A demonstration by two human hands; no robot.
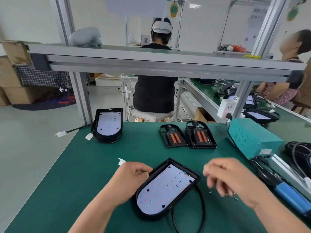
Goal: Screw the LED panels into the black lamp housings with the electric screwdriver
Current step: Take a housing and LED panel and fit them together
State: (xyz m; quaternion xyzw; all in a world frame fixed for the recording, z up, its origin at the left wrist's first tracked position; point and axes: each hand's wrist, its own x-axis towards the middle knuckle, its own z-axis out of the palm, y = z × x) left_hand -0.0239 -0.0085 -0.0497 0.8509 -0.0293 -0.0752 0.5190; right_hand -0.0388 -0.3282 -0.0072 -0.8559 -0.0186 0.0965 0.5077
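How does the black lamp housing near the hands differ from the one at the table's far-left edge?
The near black lamp housing lies diagonally, the far black lamp housing straight. The left hand holds the near one, nothing the far one. Both hold white LED panels.

Right hand [230, 175] motion-blurred; whether fingers [212, 172] hold anything unclear. Electric screwdriver [289, 197] cut by right edge. Cable [203, 211] runs off bottom.

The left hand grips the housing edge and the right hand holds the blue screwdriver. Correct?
No. The head view shows the blue screwdriver lying on the table, apart from the right hand. The left hand does grip the housing edge.
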